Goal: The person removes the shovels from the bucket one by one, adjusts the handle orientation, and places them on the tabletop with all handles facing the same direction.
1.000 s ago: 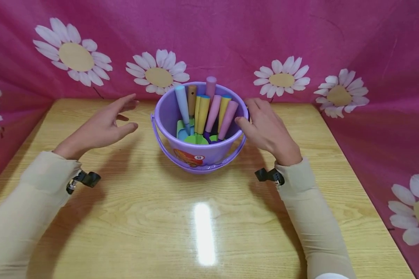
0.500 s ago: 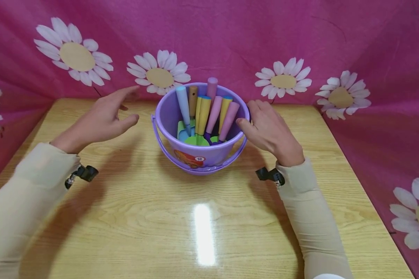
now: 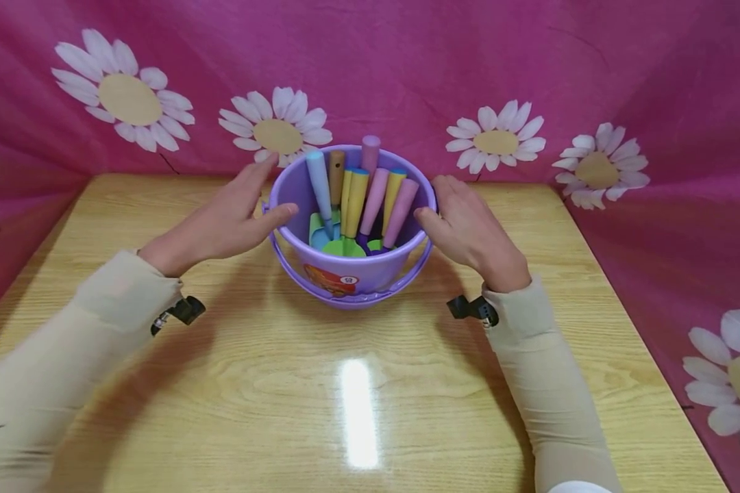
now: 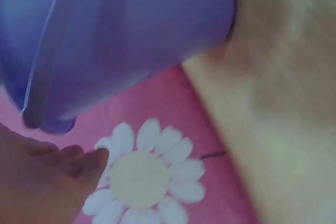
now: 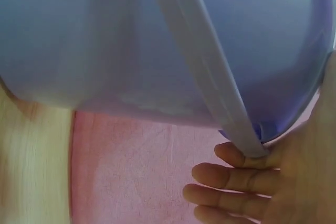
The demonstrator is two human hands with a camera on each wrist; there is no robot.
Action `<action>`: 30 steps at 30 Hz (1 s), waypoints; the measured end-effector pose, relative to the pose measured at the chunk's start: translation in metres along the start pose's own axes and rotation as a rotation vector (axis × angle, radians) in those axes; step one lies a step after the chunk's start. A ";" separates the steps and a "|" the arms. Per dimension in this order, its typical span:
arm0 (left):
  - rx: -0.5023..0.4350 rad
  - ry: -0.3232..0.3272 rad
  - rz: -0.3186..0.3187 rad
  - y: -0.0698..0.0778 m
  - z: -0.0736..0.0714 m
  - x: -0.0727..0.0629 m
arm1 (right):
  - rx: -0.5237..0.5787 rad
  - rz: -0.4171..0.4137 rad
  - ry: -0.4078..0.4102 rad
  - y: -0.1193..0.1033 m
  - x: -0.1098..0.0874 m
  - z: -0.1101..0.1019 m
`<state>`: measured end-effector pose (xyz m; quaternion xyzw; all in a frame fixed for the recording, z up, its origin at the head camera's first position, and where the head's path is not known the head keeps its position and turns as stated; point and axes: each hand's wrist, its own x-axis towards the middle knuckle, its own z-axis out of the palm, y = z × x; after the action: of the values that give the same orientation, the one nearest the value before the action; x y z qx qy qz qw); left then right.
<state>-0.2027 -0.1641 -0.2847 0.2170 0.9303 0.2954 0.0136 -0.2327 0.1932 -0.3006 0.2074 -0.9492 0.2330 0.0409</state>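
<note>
The rounded purple plastic bucket [image 3: 379, 275] sits upright on the pale wood-grain table [image 3: 271, 390] in front of you, near its far edge. It holds toy tools standing handles up: one light blue [image 3: 319, 183], one brown [image 3: 336, 179], several yellow [image 3: 357, 202] and several pink [image 3: 401, 212]. Its purple carrying handle [image 3: 370, 298] hangs down across the front.

Your right hand [image 3: 473, 236] grips the rim on its side, thumb over the edge and fingers outside, beside the handle's joint. Your left hand [image 3: 222, 222] has its fingers extended, gripping nothing, with the thumb reaching over the opposite rim; whether it touches is unclear.

You seem to be at the step of taking hold from both sides. The next move probably calls for settling your left fingers against the outer wall, then closing them evenly with the right, keeping the bucket level.
</note>
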 end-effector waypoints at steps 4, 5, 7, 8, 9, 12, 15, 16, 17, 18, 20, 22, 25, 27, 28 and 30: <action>-0.147 -0.018 0.002 -0.005 0.014 0.002 | 0.041 -0.017 0.004 0.001 0.002 0.004; -0.166 -0.017 -0.003 -0.005 0.016 0.003 | 0.044 -0.025 0.005 0.002 0.002 0.005; -0.175 -0.007 -0.021 -0.004 0.018 0.004 | 0.050 -0.038 0.009 0.003 0.002 0.006; -0.176 -0.001 -0.025 -0.003 0.019 0.005 | 0.050 -0.043 0.012 0.004 0.003 0.006; -0.181 0.005 -0.027 -0.003 0.020 0.006 | 0.050 -0.051 0.018 0.004 0.003 0.007; -0.214 0.020 -0.022 -0.003 0.022 0.008 | 0.054 -0.069 0.043 0.005 0.005 0.009; -0.240 0.032 -0.023 -0.004 0.024 0.011 | 0.060 -0.078 0.059 0.006 0.008 0.011; -0.246 0.034 -0.024 -0.005 0.024 0.013 | 0.063 -0.078 0.059 0.007 0.010 0.012; -0.247 0.037 -0.028 -0.006 0.024 0.014 | 0.064 -0.078 0.060 0.007 0.011 0.012; -0.244 0.041 -0.033 -0.008 0.024 0.015 | 0.065 -0.076 0.062 0.007 0.013 0.013; -0.239 0.049 -0.041 -0.010 0.023 0.017 | 0.066 -0.078 0.068 0.008 0.017 0.015; -0.229 0.062 -0.040 -0.013 0.022 0.020 | 0.063 -0.084 0.081 0.008 0.020 0.016; -0.217 0.076 -0.031 -0.016 0.020 0.026 | 0.067 -0.093 0.102 0.009 0.027 0.018; -0.215 0.078 -0.026 -0.019 0.019 0.031 | 0.070 -0.093 0.109 0.011 0.032 0.019; -0.219 0.077 -0.025 -0.020 0.018 0.033 | 0.071 -0.094 0.111 0.011 0.034 0.019; -0.226 0.074 -0.025 -0.023 0.017 0.036 | 0.063 -0.095 0.111 0.013 0.040 0.020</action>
<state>-0.2419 -0.1570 -0.3077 0.1912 0.8937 0.4059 0.0072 -0.2735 0.1794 -0.3165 0.2404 -0.9267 0.2719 0.0978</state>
